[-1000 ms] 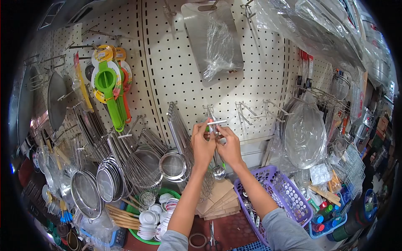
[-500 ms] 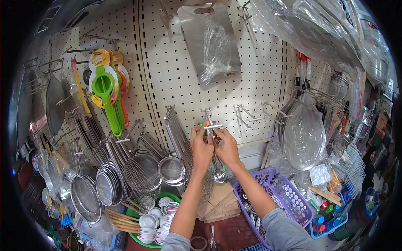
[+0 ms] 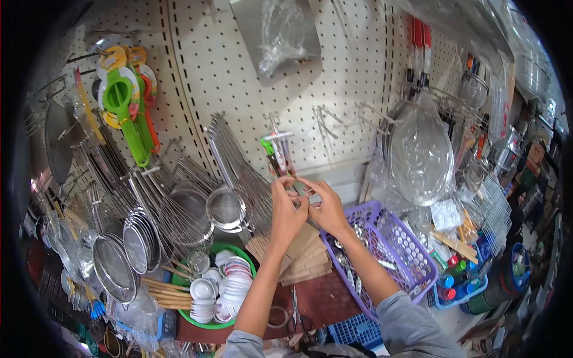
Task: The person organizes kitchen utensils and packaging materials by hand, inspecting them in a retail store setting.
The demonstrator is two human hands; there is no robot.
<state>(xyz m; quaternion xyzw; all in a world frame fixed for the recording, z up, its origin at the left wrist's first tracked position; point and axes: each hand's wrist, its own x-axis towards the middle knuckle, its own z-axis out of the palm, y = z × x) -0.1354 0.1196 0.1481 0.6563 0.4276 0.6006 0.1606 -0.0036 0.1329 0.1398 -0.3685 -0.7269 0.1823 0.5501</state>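
Observation:
My left hand [image 3: 288,212] and my right hand [image 3: 327,209] meet in front of the lower pegboard, fingers curled and fingertips close together. Whatever lies between the fingertips is too small or hidden to make out. Just above them, slim utensils with green, black and red handle parts [image 3: 274,158] hang from a metal hook with a white crossbar [image 3: 278,136]. Their lower ends are hidden behind my hands. Several wire whisks [image 3: 239,155] hang left of my left hand. Flat brown cardboard pieces [image 3: 307,262] lie below, partly behind my left forearm.
A purple basket [image 3: 373,209] with metal utensils stands at right. A green basin [image 3: 248,250] holds small white dishes at left. Scissors [image 3: 295,310] and a tape ring [image 3: 278,317] lie on the red surface. Strainers [image 3: 225,209] and green squeezers [image 3: 122,98] hang left; bare hooks [image 3: 325,119] project right.
My hands have come down from the hook's crossbar to below it, uncovering the hanging handles. The view has tilted downward, and the ladle bowl seen under my hands is no longer visible.

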